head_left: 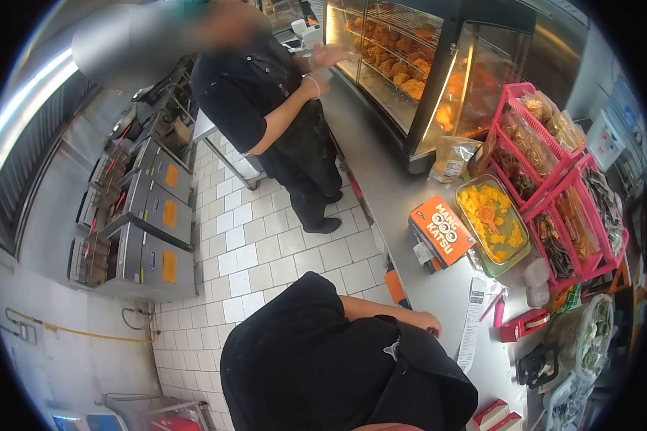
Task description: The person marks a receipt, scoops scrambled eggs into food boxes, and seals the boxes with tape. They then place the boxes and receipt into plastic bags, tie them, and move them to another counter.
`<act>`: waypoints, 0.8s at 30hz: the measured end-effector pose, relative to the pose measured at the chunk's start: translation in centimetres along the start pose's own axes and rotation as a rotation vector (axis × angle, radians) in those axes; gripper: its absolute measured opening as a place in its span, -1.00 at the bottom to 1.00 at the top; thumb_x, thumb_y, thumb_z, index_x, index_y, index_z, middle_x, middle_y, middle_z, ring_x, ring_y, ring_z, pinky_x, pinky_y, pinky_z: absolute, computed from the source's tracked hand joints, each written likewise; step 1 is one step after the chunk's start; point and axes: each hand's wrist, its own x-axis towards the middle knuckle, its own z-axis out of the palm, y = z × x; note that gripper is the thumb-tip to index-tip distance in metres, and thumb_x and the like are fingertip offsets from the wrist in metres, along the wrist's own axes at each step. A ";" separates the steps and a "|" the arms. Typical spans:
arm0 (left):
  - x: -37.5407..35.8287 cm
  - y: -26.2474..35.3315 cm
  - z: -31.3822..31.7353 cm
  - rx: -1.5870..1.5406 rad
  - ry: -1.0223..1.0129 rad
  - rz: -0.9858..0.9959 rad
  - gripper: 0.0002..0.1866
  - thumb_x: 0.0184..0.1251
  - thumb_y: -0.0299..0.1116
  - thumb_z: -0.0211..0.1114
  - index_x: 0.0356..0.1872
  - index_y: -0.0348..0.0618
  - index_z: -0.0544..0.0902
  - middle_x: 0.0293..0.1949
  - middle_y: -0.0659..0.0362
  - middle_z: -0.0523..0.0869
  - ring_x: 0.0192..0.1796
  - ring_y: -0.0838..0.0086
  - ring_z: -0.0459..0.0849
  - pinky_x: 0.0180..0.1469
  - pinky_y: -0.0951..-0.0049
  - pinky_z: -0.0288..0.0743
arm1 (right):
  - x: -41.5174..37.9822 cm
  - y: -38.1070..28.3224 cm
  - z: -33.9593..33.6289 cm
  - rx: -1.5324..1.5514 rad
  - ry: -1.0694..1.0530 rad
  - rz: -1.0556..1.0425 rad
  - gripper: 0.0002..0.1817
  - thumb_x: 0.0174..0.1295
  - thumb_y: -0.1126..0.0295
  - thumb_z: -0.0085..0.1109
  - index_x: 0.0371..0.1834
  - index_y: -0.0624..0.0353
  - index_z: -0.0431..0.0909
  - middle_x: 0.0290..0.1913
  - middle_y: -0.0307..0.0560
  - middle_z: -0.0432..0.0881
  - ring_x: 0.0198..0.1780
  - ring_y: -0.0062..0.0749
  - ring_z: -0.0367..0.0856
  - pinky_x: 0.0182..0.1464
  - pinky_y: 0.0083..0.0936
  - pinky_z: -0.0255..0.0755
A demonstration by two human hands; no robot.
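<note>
Receipt (471, 323) is lying on counter (402, 194); co-worker's hand (428, 321) is resting near it, loosely curled, seemingly empty. Wearer's own hands aren't showing. Looks like order check; next needs a reach to the slip.

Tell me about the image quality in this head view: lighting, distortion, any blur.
Head view: strong fisheye bends the tiled floor and leaves black corners; the warming cabinet glows bright orange from inside; a light strip on the left edge is blown out; one patch at the top is blurred; counter detail stays fairly sharp.
</note>
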 end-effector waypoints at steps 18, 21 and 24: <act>-0.4 0.4 -0.8 0.024 -0.044 0.089 -0.56 -0.14 -0.23 0.47 -0.18 -0.16 0.60 -0.32 0.18 0.65 -0.26 0.38 0.59 -0.17 0.39 0.48 | 2.4 -1.6 -0.4 -0.049 -0.015 0.022 -0.66 0.22 0.21 -0.01 -0.13 0.27 0.50 -0.18 -0.03 0.55 -0.11 -0.33 0.51 0.02 -0.44 0.34; -0.6 0.4 -1.2 0.031 -0.079 0.120 -0.61 -0.09 -0.28 0.44 -0.18 -0.16 0.60 -0.32 0.18 0.65 -0.27 0.39 0.59 -0.19 0.39 0.47 | 2.8 -1.9 -0.5 -0.059 -0.013 0.017 -0.66 0.22 0.21 -0.01 -0.13 0.27 0.50 -0.18 -0.04 0.55 -0.12 -0.34 0.50 0.02 -0.45 0.34; -0.5 -0.1 -1.2 0.009 -0.097 0.146 -0.63 -0.07 -0.29 0.42 -0.19 -0.17 0.60 -0.31 0.17 0.65 -0.28 0.38 0.59 -0.19 0.41 0.47 | 3.3 -2.3 -0.7 -0.067 -0.014 0.006 -0.65 0.23 0.20 0.00 -0.12 0.27 0.50 -0.17 -0.04 0.55 -0.12 -0.34 0.50 0.02 -0.46 0.34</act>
